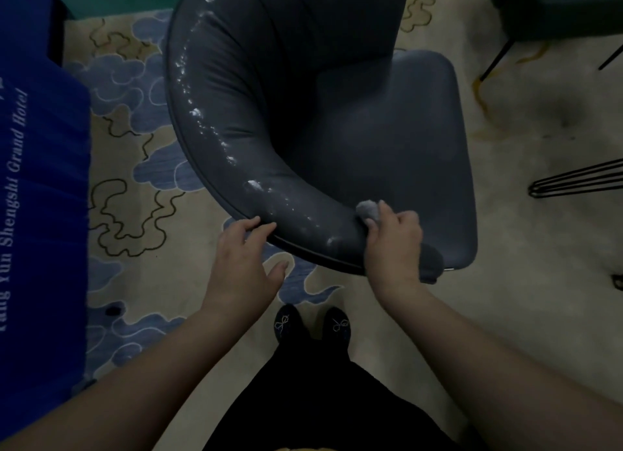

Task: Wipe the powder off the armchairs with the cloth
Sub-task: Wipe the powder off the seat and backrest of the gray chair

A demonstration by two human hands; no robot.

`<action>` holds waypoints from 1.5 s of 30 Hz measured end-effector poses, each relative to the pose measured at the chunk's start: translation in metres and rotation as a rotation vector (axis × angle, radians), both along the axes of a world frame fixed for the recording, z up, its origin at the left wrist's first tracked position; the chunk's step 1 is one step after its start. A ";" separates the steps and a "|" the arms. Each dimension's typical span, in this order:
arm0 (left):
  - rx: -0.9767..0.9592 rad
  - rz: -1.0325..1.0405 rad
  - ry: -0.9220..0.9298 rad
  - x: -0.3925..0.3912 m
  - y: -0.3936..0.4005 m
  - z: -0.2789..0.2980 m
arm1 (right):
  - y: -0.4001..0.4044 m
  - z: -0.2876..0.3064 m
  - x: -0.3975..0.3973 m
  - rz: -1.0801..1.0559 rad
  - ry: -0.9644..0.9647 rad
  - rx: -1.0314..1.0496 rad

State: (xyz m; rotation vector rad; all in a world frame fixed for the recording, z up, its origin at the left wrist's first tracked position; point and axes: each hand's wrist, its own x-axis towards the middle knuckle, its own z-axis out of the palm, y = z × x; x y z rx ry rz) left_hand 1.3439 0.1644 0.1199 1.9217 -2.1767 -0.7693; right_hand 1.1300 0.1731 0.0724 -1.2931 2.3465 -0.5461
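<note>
Our right fingers (372, 223) clamp a soft, limp grey cloth (367, 209) (best bunched in the palm) on the armchair (354, 130) rim's near end, beside the white powder (256, 185), while our left hand (244, 258), fingers spread, steadies the rim's outer edge.

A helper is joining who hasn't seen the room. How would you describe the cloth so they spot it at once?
Find the dark armchair mid-room and follow its powder-streaked rim to the near end. There the right hand presses a crumpled grey cloth, paler than the upholstery.
</note>
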 end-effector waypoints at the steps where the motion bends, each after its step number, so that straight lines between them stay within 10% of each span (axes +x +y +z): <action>1: 0.002 -0.009 -0.002 0.001 -0.001 0.001 | -0.008 0.002 0.017 0.020 0.000 0.019; 45: 0.111 0.559 0.558 0.001 -0.031 -0.013 | -0.130 -0.011 0.080 0.909 -0.334 -0.356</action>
